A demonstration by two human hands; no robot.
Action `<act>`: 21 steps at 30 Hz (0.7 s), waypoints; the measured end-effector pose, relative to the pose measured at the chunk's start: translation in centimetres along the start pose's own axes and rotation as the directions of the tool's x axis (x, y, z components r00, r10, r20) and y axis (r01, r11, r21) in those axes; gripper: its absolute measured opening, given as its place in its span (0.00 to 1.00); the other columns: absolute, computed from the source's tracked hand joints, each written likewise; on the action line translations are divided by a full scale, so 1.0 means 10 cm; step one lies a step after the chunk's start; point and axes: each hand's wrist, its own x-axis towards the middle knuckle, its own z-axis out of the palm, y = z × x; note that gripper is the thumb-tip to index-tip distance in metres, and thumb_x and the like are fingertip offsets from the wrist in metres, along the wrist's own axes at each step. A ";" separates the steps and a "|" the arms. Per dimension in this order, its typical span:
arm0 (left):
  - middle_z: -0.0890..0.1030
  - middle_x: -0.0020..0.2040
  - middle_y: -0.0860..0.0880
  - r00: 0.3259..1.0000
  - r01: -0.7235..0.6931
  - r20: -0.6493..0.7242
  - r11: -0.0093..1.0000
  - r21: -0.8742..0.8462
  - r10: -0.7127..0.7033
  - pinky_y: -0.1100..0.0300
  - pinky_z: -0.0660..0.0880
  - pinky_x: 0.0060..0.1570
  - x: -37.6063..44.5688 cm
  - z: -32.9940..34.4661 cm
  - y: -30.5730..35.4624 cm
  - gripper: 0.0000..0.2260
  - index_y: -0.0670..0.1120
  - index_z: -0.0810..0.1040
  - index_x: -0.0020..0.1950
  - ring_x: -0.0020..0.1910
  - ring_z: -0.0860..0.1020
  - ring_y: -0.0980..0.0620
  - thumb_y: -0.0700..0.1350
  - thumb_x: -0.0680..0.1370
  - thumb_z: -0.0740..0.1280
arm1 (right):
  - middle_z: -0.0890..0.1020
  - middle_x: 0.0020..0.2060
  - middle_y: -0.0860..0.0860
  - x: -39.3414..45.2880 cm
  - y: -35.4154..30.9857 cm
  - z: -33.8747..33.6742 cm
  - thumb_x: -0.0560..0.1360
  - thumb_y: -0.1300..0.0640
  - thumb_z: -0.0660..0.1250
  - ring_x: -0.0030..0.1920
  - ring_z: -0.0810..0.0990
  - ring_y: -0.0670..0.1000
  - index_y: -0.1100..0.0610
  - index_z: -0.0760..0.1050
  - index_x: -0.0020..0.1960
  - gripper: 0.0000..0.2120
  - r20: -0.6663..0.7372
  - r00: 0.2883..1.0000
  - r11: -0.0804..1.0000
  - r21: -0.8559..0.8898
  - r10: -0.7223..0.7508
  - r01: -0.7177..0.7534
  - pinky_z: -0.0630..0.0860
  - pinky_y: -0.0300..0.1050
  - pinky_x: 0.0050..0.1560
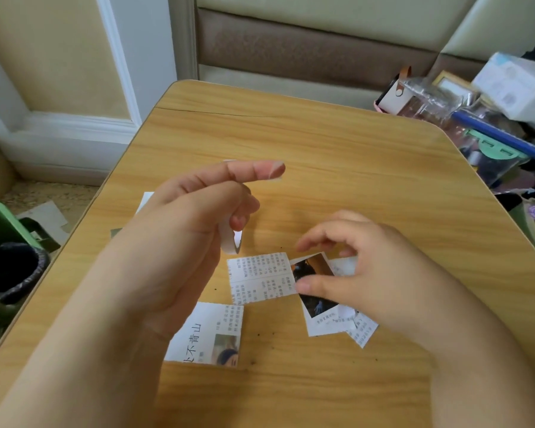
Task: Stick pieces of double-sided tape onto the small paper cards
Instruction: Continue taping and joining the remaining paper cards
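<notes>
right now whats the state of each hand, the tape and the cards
left hand: raised, pinching a tape strip
tape strip: hanging from the fingers, off the table
right hand: thumb on the photo card
photo card: flat, overlapping the text card
text card: flat on table

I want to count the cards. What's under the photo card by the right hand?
More cards: white printed corners stick out from under the photo card by the right hand. How many is hidden by the hand.
</notes>
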 end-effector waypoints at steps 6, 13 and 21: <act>0.75 0.31 0.56 1.000 0.024 -0.017 1.000 0.008 -0.024 0.61 0.63 0.41 0.00 -0.01 0.01 0.15 0.49 0.86 0.44 0.34 0.66 0.55 0.40 0.65 0.62 | 0.65 0.52 0.35 0.11 -0.09 0.31 0.71 0.41 0.68 0.57 0.59 0.39 0.40 0.70 0.58 0.17 0.065 0.995 0.973 -0.215 -0.073 0.085 0.59 0.35 0.57; 0.80 0.36 0.57 0.999 0.030 -0.014 1.000 -0.009 -0.030 0.63 0.65 0.40 0.00 0.00 0.00 0.15 0.47 0.86 0.44 0.35 0.66 0.55 0.40 0.65 0.62 | 0.70 0.44 0.38 0.11 -0.12 0.33 0.73 0.49 0.69 0.48 0.64 0.39 0.45 0.65 0.44 0.12 0.061 0.994 0.982 -0.163 -0.087 0.096 0.62 0.34 0.48; 0.78 0.36 0.55 1.000 0.003 -0.003 0.999 0.055 -0.003 0.60 0.63 0.40 -0.03 0.02 0.05 0.14 0.50 0.86 0.44 0.34 0.66 0.55 0.41 0.66 0.63 | 0.84 0.40 0.45 -0.04 -0.13 0.06 0.73 0.56 0.71 0.37 0.82 0.50 0.39 0.70 0.50 0.15 -0.074 0.996 0.987 0.156 0.051 -0.038 0.80 0.55 0.40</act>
